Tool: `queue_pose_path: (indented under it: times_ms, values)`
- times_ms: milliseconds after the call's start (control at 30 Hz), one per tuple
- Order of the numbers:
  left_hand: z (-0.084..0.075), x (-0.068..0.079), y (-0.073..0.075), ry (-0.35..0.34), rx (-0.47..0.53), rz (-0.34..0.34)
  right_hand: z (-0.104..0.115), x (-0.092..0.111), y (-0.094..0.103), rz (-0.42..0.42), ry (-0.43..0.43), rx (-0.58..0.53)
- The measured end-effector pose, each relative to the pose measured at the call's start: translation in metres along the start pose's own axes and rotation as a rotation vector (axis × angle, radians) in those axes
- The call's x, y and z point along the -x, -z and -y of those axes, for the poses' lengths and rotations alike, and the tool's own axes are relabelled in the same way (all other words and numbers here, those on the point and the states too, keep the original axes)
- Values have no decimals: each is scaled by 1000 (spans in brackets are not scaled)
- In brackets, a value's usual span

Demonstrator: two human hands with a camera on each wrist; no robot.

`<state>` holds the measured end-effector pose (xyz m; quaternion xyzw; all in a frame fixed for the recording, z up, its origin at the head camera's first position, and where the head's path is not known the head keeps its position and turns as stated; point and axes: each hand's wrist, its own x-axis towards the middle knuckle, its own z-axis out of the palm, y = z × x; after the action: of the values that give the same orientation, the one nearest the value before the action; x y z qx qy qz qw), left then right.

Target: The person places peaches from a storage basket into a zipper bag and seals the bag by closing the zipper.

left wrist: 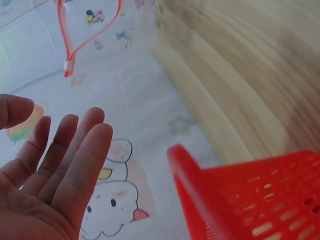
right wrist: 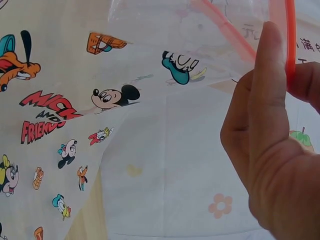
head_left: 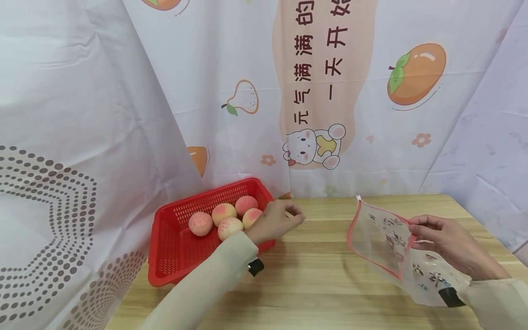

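Note:
My right hand (head_left: 445, 240) pinches the red-edged mouth of a clear zip bag (head_left: 433, 270) printed with cartoon figures. In the head view the bag's mouth gapes toward the left, a white slider at its far corner. Thumb and fingers meet at the red zip strip in the right wrist view. My left hand (head_left: 277, 220) is over the right edge of a red plastic basket (head_left: 165, 256), its fingers loosely bent and holding nothing. Inside the basket lie several peaches (head_left: 200, 223), pink and yellow; my left hand and sleeve hide part of that side.
Both hands work over a wooden table (head_left: 313, 275). A white printed cloth (head_left: 231, 146) hangs behind its far edge, with more cloth at the left and right sides. A dark band (head_left: 255, 267) circles my left wrist.

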<state>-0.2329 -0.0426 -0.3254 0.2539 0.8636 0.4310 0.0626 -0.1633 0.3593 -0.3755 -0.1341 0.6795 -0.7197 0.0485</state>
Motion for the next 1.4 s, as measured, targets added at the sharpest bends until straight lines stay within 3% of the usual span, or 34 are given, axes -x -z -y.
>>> queue_pose_path:
  times_ms: [333,767,1100,1400]
  values:
    - [14,-1,25,-14,58,-42,2,1,0,-19,-17,11]
    - [28,0,56,46,225,-123,4,2,2,-17,-15,4]
    - [41,7,72,121,269,-159,2,4,3,-19,-21,-5]
    - [50,11,88,106,292,-171,2,5,3,-29,-30,10]
